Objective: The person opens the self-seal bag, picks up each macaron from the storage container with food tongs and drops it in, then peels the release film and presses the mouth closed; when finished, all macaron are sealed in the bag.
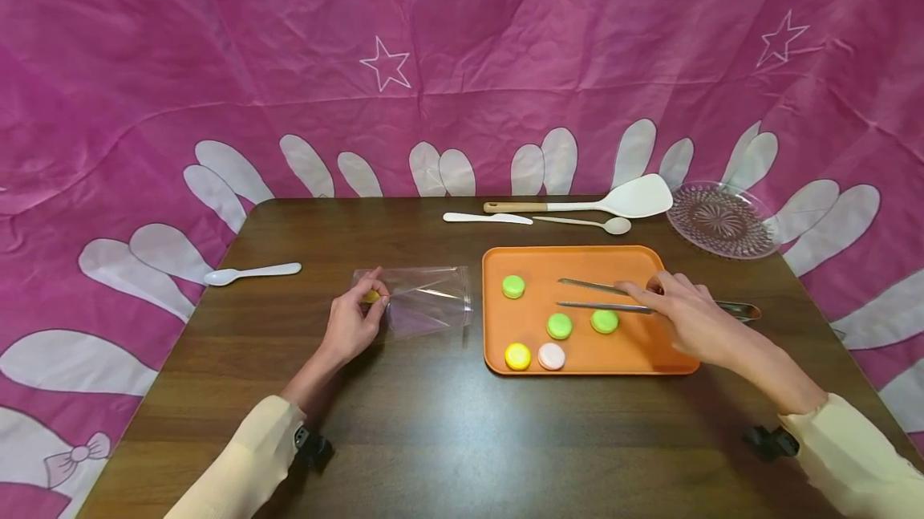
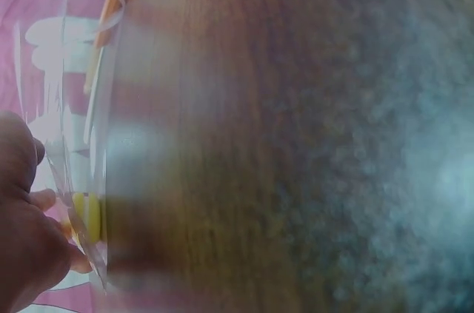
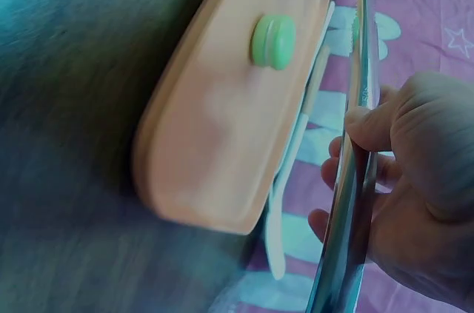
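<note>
My left hand (image 1: 354,318) pinches one end of a clear plastic bag (image 1: 433,302) lying left of the orange tray (image 1: 592,262). A yellow macaron (image 2: 87,217) shows by those fingers, seemingly inside the bag. Over the tray's right side, my right hand (image 1: 686,314) grips metal tongs (image 1: 599,306), their two arms apart and nothing between the tips. Three green macarons (image 1: 559,326) sit on the tray, the tong tips passing above them. At the tray's front edge lie a yellow macaron (image 1: 517,356) and a pale pink macaron (image 1: 552,356).
Behind the tray lie a white spatula (image 1: 635,196) with a wooden handle, a white knife (image 1: 487,218) and a small spoon (image 1: 616,225). A clear patterned plate (image 1: 722,218) stands at the back right. A white spoon (image 1: 253,273) is at the left. Pink cloth surrounds the table.
</note>
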### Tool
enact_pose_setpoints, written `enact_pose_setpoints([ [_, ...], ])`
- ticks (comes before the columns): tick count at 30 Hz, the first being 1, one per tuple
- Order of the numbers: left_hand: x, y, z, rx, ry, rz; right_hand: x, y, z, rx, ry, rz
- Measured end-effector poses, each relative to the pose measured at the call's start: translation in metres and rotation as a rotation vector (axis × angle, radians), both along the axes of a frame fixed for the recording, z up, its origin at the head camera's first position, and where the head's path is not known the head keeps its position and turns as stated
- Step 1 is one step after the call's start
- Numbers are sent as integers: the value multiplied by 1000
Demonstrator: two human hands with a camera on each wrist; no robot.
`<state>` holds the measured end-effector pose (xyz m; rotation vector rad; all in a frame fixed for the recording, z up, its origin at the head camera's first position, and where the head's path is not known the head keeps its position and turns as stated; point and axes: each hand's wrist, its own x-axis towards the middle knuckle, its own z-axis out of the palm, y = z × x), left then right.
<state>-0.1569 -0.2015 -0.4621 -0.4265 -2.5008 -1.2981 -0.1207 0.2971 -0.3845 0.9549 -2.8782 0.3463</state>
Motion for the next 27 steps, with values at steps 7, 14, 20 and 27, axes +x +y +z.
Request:
enact_pose_setpoints([
  [7,2,2,0,11,-7,-10,8,19,-8,3,3,-24],
  [14,1,3,0,11,1,-3,15,37,-15,-26,89,-11],
  [20,0,2,0,10,12,16,22,50,-18,-18,134,-10],
  [27,-1,3,0,21,39,19,28,65,-23,2,146,-26],
])
